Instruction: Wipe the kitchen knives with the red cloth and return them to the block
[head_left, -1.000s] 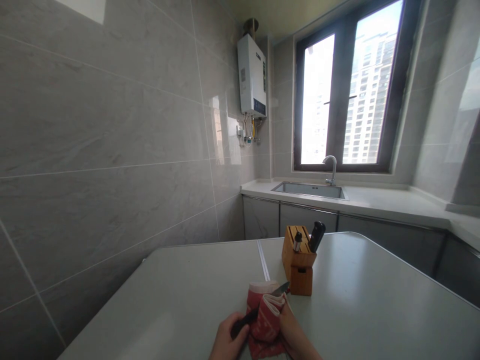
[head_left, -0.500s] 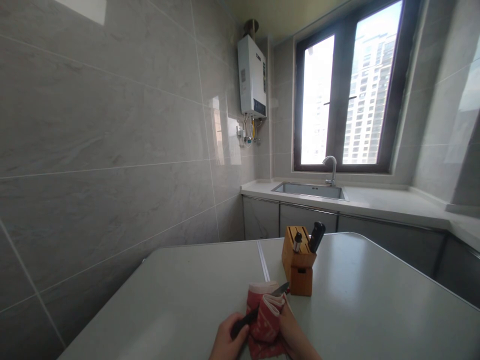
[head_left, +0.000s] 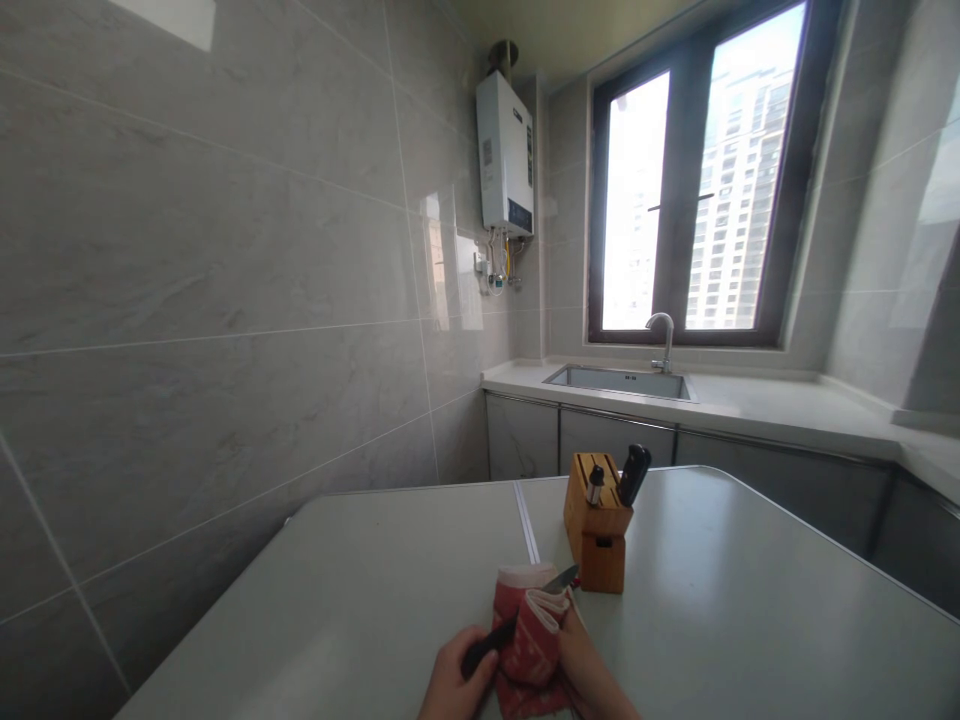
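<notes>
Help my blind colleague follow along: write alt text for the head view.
The left hand holds a dark-handled knife; the right hand holds a red cloth folded around its blade. A wooden knife block stands just beyond, on a pale table.

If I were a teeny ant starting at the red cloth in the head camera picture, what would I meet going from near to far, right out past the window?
Red cloth → wooden knife block → sink → faucet → window → tall building outside.
</notes>
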